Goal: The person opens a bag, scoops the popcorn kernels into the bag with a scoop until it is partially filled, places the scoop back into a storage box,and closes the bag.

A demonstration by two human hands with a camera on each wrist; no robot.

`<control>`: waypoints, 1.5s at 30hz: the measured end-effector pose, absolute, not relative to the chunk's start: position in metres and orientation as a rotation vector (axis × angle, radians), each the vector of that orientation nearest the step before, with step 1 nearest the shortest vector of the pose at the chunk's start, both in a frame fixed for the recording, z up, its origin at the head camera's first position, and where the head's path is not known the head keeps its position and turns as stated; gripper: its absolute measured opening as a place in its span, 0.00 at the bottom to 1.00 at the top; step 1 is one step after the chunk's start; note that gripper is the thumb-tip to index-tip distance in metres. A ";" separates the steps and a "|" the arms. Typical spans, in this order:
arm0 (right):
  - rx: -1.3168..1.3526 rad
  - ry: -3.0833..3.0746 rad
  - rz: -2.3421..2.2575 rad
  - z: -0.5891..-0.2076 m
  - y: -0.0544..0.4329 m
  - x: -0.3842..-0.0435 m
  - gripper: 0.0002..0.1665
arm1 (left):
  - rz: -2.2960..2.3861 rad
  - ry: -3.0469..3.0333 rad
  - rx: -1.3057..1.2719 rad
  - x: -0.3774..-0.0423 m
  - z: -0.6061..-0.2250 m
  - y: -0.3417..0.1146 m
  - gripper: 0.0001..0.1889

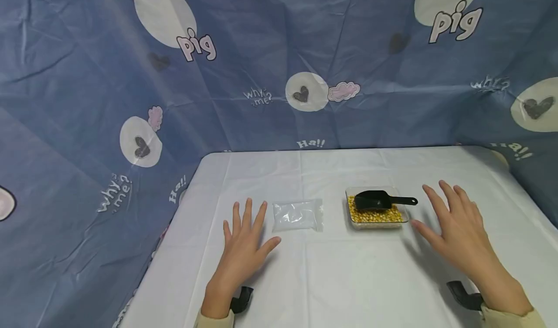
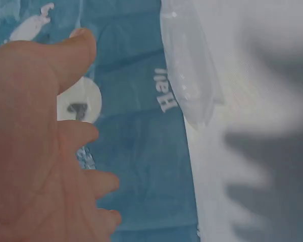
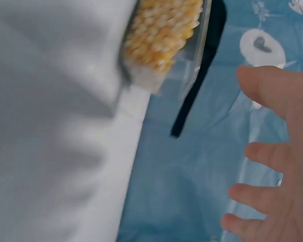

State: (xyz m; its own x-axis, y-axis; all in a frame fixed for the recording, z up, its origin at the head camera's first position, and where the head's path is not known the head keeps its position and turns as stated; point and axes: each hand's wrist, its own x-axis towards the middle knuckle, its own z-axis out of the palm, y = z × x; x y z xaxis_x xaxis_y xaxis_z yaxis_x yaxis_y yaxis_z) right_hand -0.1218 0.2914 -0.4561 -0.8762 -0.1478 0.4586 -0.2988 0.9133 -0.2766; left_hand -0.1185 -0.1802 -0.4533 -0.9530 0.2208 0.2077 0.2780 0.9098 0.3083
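Observation:
A clear rectangular container [image 1: 377, 225] of yellow corn kernels [image 1: 370, 216] stands right of the table's middle. Across its top lies a black scoop [image 1: 375, 200], its handle pointing right past the rim. To the left is a clear plastic bag [image 1: 298, 215], flat on the cloth. My left hand [image 1: 244, 250] hovers just left of the bag, fingers spread, holding nothing. Spread and slightly bent, the fingers of my right hand [image 1: 462, 231] are in the air right of the container, near the scoop's handle. The right wrist view shows the kernels [image 3: 161, 35] through the container's side.
A white cloth [image 1: 348, 279] covers the table. Behind it and along the left hangs a blue printed curtain [image 1: 244, 124]. Black wrist straps or mounts show below both hands, and the hands cast shadows on the cloth.

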 end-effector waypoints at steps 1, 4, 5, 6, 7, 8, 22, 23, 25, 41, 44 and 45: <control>0.343 -2.623 0.480 -0.453 0.289 -0.124 0.55 | -0.508 -2.907 -0.402 -0.119 -0.451 -0.179 0.46; 0.412 -2.583 0.494 -0.445 0.280 -0.128 0.52 | -0.520 -2.911 -0.448 -0.120 -0.446 -0.174 0.44; 0.432 -2.567 0.508 -0.443 0.277 -0.130 0.50 | -0.537 -2.912 -0.461 -0.121 -0.443 -0.171 0.43; 0.453 -2.552 0.520 -0.439 0.275 -0.131 0.48 | -0.554 -2.912 -0.476 -0.122 -0.440 -0.168 0.42; 0.471 -2.540 0.533 -0.436 0.272 -0.132 0.46 | -0.577 -2.911 -0.486 -0.124 -0.436 -0.164 0.41; 0.483 -2.533 0.550 -0.433 0.269 -0.133 0.45 | -0.597 -2.914 -0.496 -0.126 -0.432 -0.161 0.40; 0.594 -2.535 0.660 -0.407 0.205 -0.154 0.34 | -0.962 -2.847 -0.565 -0.164 -0.397 -0.134 0.29; 0.592 -2.537 0.675 -0.406 0.201 -0.156 0.33 | -0.983 -2.849 -0.560 -0.167 -0.396 -0.133 0.28; 0.587 -2.541 0.709 -0.405 0.193 -0.159 0.32 | -1.028 -2.857 -0.539 -0.172 -0.395 -0.130 0.28; 0.444 -2.559 1.093 -0.428 0.124 -0.171 0.22 | -1.278 -2.918 -0.460 -0.193 -0.426 -0.115 0.16; 0.462 -2.566 1.161 -0.436 0.116 -0.170 0.22 | -1.259 -2.938 -0.458 -0.194 -0.434 -0.113 0.17; 0.469 -2.568 1.175 -0.438 0.114 -0.170 0.22 | -1.250 -2.947 -0.459 -0.194 -0.436 -0.113 0.18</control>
